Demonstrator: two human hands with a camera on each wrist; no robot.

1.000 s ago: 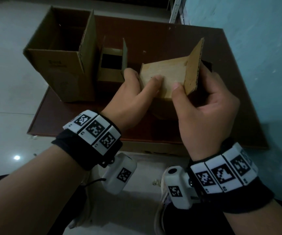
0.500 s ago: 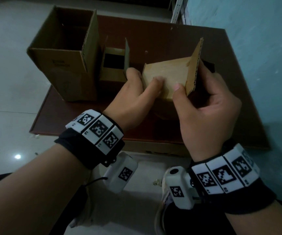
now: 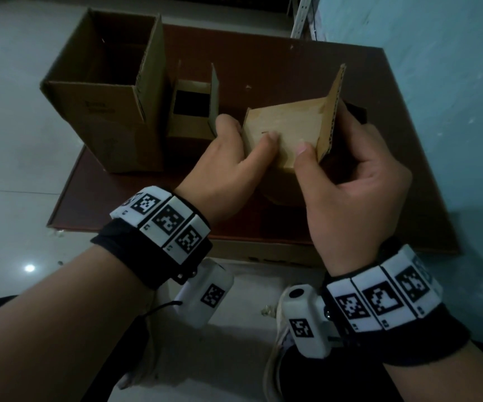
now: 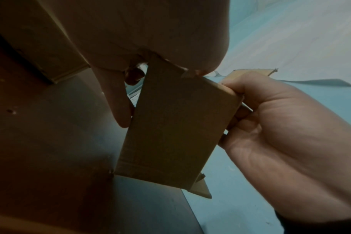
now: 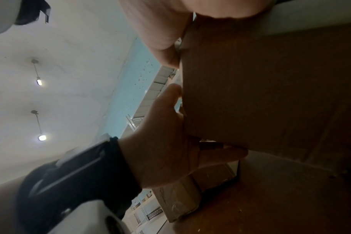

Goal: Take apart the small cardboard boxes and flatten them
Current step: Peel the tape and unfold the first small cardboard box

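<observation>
1. A dim room with a teal wall (image 3: 437,82) and pale floor; my low brown table (image 3: 278,65) stands against that wall.
2. I hold the small cardboard box (image 3: 286,132) just above the table, nearer the wall than the big open carton (image 3: 104,91).
3. My left hand (image 3: 223,166) pinches its near panel, thumb on top; my right hand (image 3: 353,187) grips the raised flap (image 3: 333,108).
4. A second small box (image 3: 191,111) stands upright, touching the carton.
5. Risk, I judge: pulling the flap too hard could tear the cardboard instead of opening the seam, or the box could slip from my thumbs.
</observation>
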